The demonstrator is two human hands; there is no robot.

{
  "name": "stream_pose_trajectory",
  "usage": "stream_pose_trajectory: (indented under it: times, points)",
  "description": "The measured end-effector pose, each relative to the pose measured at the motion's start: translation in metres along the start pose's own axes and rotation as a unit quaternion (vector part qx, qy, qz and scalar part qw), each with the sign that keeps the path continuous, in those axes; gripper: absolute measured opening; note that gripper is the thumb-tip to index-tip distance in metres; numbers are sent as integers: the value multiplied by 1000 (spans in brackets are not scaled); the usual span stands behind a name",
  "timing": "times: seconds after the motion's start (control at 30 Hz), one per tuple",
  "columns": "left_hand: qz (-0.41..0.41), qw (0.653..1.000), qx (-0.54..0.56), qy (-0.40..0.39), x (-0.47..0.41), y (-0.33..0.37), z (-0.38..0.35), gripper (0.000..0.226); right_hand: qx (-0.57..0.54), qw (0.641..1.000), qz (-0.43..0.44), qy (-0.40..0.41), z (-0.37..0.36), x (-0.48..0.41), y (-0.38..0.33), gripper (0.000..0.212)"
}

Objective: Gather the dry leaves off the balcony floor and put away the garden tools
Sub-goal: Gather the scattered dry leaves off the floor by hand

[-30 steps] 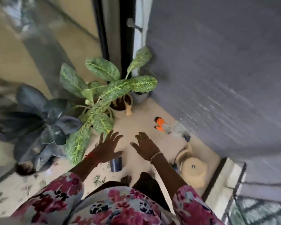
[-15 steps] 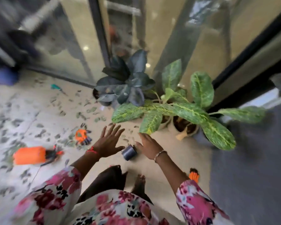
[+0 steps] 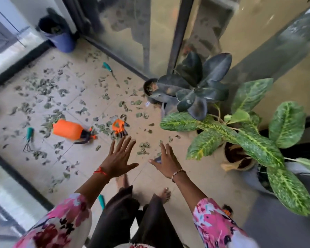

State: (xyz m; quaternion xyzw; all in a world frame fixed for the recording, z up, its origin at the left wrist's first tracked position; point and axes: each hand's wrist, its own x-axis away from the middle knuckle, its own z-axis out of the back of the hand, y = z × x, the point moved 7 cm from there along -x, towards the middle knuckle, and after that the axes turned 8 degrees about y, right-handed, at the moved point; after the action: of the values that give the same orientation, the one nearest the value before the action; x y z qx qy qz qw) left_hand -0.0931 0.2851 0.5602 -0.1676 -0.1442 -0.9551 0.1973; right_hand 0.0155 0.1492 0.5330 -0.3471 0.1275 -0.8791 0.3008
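Only partly visible: teal tool handle [image 3: 101,201]

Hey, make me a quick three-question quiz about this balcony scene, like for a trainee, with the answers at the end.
1. Multiple choice: the orange spray bottle is A) lying on its side on the floor, B) standing upright, C) held in a hand.
2. True or false: the dry leaves are already gathered into one pile.
3. Fill in: the fingers of the left hand and the right hand are ____ (spread or curled).
Key: 1 A; 2 false; 3 spread.
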Motion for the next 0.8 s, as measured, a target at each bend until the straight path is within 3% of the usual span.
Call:
stream_pose_trajectory:
  times: [0.23,0.33,0.5,0.67,0.8]
  points:
    - [-29,995,18,-90,-21,-53,-44,90,-129,986,-105,19,-70,-44,-24,88]
    - [-50,995,24,-83,-52,-82,-81,100,-176,972,-151,46,-118,-82,-25,82]
    - [-93,993,34,-62,-135,-124,-188,93,-244,935,-228,116,-222,-189,12,69]
    - [-171,985,23,-22,-236,-158,-357,93,-183,932,-248,192,-352,-315,92,69]
    - [-245,969,-37,1,-315,-183,-490,101,-77,898,-240,360,-429,-388,165,74]
